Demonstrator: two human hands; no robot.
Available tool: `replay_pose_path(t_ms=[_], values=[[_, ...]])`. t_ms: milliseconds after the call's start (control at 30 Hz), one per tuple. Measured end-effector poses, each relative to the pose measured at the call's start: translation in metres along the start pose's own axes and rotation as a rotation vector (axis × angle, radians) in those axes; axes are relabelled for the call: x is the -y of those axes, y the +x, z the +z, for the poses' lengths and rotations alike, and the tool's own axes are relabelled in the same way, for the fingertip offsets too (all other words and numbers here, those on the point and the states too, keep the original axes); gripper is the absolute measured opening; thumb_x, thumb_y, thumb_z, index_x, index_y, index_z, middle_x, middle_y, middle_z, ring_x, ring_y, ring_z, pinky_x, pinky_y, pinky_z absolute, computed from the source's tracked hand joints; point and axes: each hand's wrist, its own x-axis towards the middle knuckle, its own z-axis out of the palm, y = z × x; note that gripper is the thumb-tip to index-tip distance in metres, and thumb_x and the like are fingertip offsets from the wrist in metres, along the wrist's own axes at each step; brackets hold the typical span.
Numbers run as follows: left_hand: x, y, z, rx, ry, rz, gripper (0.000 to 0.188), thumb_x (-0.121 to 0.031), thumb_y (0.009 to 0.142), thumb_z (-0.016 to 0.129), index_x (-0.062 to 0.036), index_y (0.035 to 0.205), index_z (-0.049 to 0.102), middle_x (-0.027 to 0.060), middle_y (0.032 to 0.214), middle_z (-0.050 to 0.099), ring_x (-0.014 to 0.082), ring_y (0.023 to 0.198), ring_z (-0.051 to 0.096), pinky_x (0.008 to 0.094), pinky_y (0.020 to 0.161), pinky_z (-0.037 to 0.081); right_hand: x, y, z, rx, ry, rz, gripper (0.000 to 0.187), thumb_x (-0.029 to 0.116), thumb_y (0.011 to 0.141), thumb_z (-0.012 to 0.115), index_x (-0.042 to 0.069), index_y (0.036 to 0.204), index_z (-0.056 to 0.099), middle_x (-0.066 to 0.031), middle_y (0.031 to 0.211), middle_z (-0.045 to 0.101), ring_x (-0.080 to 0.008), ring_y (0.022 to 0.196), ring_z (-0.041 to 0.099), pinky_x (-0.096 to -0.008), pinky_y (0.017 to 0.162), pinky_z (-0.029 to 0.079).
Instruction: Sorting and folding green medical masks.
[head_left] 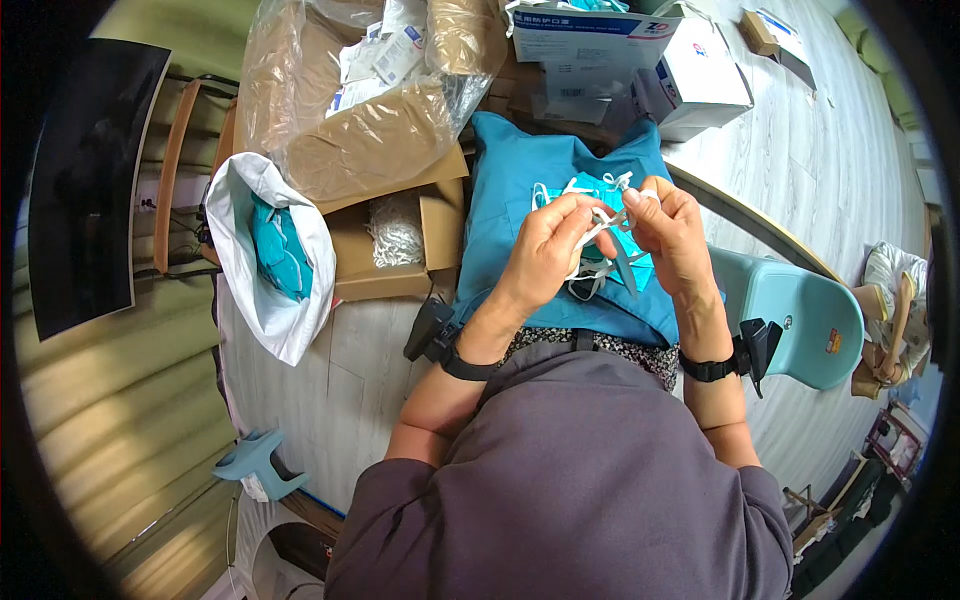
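Above the blue cloth [500,190] on my lap, my left hand [548,250] pinches a white strap [602,222] between thumb and fingers. Close beside it, my right hand [672,228] is closed on the same white strapping, thumb against forefinger. Under and between both hands lie teal face masks [640,268] with loose white ties, partly covered by my fingers. Something grey and pointed [625,272] shows below the right fingers; I cannot tell what it is. Black bands with dark devices sit on both wrists.
On the left stands a white sack [318,285] with teal masks [280,245] inside. Beside it, a cardboard box [440,225] holds white straps [396,232]. Beyond is a plastic-lined carton [370,140] with white packets. A white box [700,80] is far right; a light-blue stool [800,320] is right.
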Motion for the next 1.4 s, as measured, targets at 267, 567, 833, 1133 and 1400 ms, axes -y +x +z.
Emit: replay_pose_path(t_ms=[267,567,833,1133,1400], values=[[0.001,-0.001,-0.005,0.032,0.039,-0.123,0.035,-0.032,0.103,0.044,-0.0017,0.108,0.061,0.0065,0.06,0.061,-0.0001,0.042,0.027,0.0182,0.041,0.021,0.006,0.002,-0.011,0.041,-0.155,-0.07,0.032,0.014,0.085,0.075,0.012,0.071,0.047,0.0075,0.062,0.046,-0.0009,0.053,0.034,-0.019,0.047,0.023],[-0.001,0.002,0.003,0.052,-0.029,-0.173,0.029,-0.027,0.1,0.053,-0.0029,0.091,0.066,0.0045,0.057,0.062,-0.0003,0.044,0.033,0.0195,0.041,0.023,0.011,-0.005,-0.001,0.057,-0.182,-0.071,0.027,0.018,0.091,0.068,0.006,0.07,0.058,0.0046,0.065,0.054,-0.002,0.06,0.041,-0.0189,0.055,0.033],[0.014,0.007,0.003,-0.018,0.075,0.088,0.017,-0.012,0.099,0.054,0.0023,0.102,0.061,0.0076,0.076,0.068,0.0075,0.071,0.062,0.0206,0.057,0.045,0.006,-0.006,0.0,-0.064,-0.463,-0.241,0.022,0.018,0.094,0.065,0.0,0.082,0.067,-0.0001,0.073,0.062,-0.0039,0.066,0.052,-0.0198,0.057,0.039],[0.008,0.005,0.008,0.064,0.21,-0.014,0.017,-0.013,0.099,0.053,0.0018,0.102,0.061,0.006,0.076,0.065,0.0075,0.06,0.06,0.0223,0.052,0.047,0.008,-0.006,0.002,-0.006,-0.347,-0.268,0.019,0.016,0.096,0.063,0.0,0.088,0.065,-0.0013,0.08,0.065,-0.005,0.07,0.056,-0.0207,0.063,0.045],[0.009,0.005,0.011,0.079,0.153,-0.029,0.015,-0.019,0.101,0.054,-0.0044,0.097,0.056,0.0002,0.074,0.059,0.0027,0.056,0.049,0.019,0.049,0.039,0.013,-0.009,-0.004,-0.041,-0.367,-0.233,0.018,0.017,0.096,0.062,0.0,0.089,0.066,0.0,0.08,0.063,-0.0037,0.073,0.053,-0.0194,0.065,0.043]])
